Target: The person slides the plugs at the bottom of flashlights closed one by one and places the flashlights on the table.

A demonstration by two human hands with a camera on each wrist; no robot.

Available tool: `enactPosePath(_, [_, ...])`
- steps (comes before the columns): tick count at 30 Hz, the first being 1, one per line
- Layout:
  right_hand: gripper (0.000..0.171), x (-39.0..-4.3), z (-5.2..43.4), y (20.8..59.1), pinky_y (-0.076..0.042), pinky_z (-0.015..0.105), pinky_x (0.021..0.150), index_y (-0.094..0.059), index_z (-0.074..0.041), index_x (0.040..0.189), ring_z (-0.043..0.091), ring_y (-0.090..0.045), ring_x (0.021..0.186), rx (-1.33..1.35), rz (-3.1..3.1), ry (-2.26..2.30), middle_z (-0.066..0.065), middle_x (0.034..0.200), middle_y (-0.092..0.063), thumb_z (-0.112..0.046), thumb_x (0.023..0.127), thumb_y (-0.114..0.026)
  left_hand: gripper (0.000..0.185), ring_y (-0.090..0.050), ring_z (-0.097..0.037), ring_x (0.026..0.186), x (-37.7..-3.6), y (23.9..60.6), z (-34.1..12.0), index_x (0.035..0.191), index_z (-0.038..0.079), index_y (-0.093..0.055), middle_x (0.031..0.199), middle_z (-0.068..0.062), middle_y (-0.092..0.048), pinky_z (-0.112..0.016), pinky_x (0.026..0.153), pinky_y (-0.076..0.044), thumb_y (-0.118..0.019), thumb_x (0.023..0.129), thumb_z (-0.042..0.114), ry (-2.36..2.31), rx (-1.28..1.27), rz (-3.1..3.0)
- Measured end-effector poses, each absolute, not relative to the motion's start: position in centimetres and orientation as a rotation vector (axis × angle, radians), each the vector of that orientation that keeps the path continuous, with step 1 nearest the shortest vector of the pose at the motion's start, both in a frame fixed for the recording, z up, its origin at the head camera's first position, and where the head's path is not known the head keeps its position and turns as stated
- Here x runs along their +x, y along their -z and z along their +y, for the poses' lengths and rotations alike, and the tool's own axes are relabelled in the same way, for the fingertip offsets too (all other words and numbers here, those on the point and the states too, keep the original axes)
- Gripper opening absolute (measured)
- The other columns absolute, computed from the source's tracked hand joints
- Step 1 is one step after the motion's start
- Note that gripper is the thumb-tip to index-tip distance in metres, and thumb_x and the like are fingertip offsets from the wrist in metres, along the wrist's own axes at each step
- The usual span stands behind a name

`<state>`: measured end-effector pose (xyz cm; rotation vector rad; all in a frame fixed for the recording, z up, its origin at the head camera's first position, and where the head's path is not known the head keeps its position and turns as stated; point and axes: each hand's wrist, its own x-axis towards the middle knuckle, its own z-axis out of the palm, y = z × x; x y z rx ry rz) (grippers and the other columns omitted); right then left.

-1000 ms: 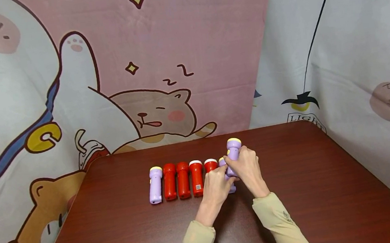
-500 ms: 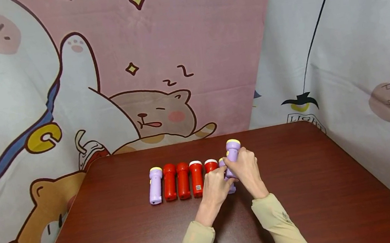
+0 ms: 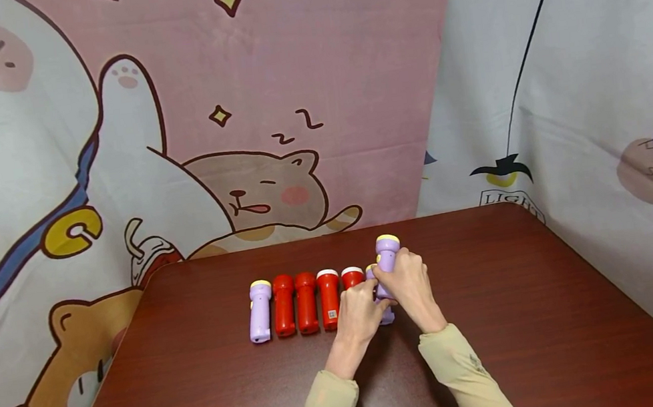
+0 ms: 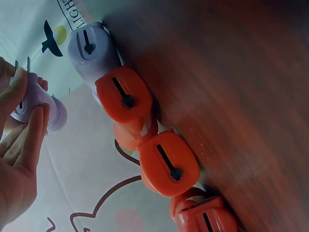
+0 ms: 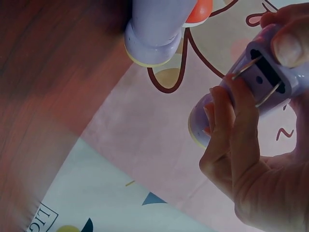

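Holding item: one lilac plastic flashlight (image 3: 387,257) with a yellow lens ring, lifted clear of the brown table (image 3: 527,315), head tilted up and away from the person, at the right end of the row.

Grip: right hand (image 3: 409,282) wrapped round the barrel, fingers curled and thumb pressed near the base, where two metal plug prongs (image 5: 253,72) fold out of a dark recess. Left hand (image 3: 359,310) lies beside it with fingers bent over the row's near end; the head view does not show whether it grips anything, and the left wrist view shows its fingers only loosely bent next to the lifted flashlight.

Handling, by judgement: light, rigid, smooth moulded shell, likely a little slippery; the narrow barrel below the flared head is the sure place to take it. The prongs look thin and best kept free of side load.

Pose: both forearms in tan sleeves (image 3: 464,376) come in from the near edge and converge at the hands, wrists raised off the surface.

Adjacent stock: second lilac flashlight (image 3: 383,314) lying partly under the hands; four red flashlights (image 3: 306,302) side by side; third lilac flashlight (image 3: 260,310) at the left end. Cartoon cat backdrop (image 3: 264,184) behind.
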<state>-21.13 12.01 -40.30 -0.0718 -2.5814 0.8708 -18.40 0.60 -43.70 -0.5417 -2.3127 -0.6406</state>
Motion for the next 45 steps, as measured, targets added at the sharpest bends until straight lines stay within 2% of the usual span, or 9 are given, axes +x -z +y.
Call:
enactPosePath(14, [0.046, -21.22, 11.82, 40.55, -0.053, 0.044, 0.057, -0.057, 0.01, 0.085, 0.039, -0.064, 0.066, -0.075, -2.602, -0.853, 0.023, 0.076, -0.062, -0.033, 0.075, -0.073, 0.028, -0.07, -0.021, 0.065, -18.53, 43.73, 0.32, 0.082, 0.008, -0.069, 0.07, -0.007, -0.072, -0.027, 0.058, -0.052, -0.085, 0.065, 0.022, 0.645, -0.605, -2.317])
enactPosePath(29, [0.046, -21.25, 11.63, 40.51, -0.052, 0.045, 0.056, -0.057, 0.01, 0.084, 0.039, -0.064, 0.064, -0.062, -2.571, -0.837, 0.023, 0.075, -0.061, -0.031, 0.074, -0.074, 0.024, -0.068, -0.02, 0.06, -18.75, 43.88, 0.12, 0.081, 0.008, -0.068, 0.067, -0.004, -0.07, -0.026, 0.055, -0.05, -0.085, 0.067, 0.018, 0.628, -0.652, -2.298])
enactPosePath(45, [0.045, -21.21, 11.7, 40.35, -0.052, 0.044, 0.056, -0.056, 0.009, 0.084, 0.037, -0.063, 0.063, -0.053, -2.59, -0.83, 0.023, 0.075, -0.061, -0.032, 0.074, -0.073, 0.021, -0.067, -0.019, 0.058, -18.66, 43.78, -0.05, 0.081, 0.01, -0.068, 0.067, -0.001, -0.07, -0.026, 0.053, -0.05, -0.082, 0.071, 0.022, 0.622, -0.666, -2.318])
